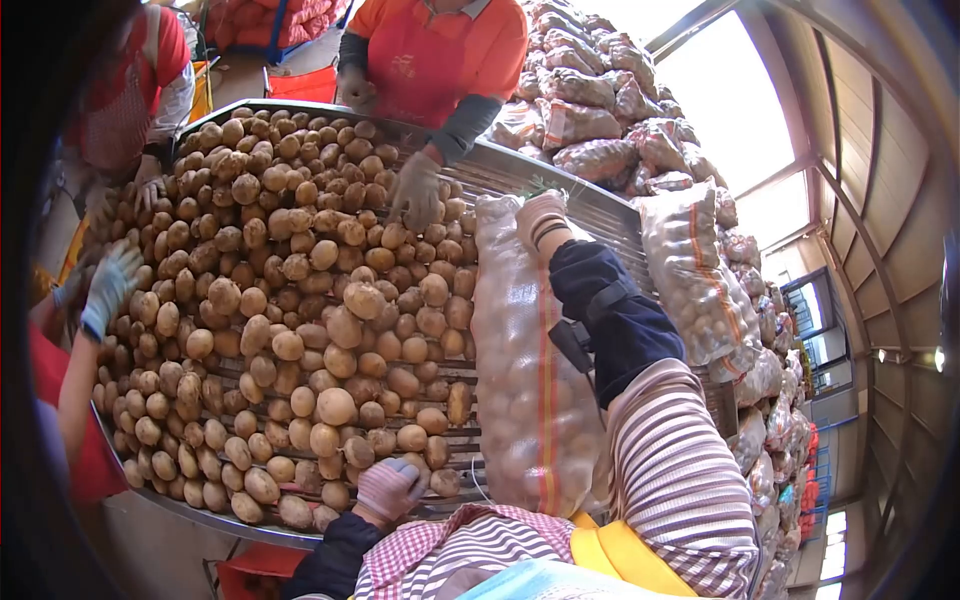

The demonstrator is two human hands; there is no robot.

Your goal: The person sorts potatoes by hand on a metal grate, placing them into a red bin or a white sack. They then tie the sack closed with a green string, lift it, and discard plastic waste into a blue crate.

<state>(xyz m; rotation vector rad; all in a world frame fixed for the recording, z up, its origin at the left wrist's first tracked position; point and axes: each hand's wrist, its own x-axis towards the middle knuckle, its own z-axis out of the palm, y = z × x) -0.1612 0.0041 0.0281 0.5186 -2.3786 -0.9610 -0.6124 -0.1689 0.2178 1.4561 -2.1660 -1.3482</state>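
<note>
A long see-through mesh sack (520,370) with orange and yellow stripes, full of potatoes, lies on the slatted table in front of me. My right hand (543,218), gloved, is closed on the sack's far end, where bits of green (540,186) stick out. At the near edge, my left hand (390,487) in a striped glove is curled closed beside the loose potatoes (335,406); whatever it may hold is hidden. A thin white cord (480,482) loops by the sack's near left corner.
Opposite, a person in an orange top rests a gloved hand (416,190) on the potatoes. Other people's gloved hands (113,285) reach in from the left. Another filled sack (690,270) stands right of the table (600,215), before stacked sacks (580,90).
</note>
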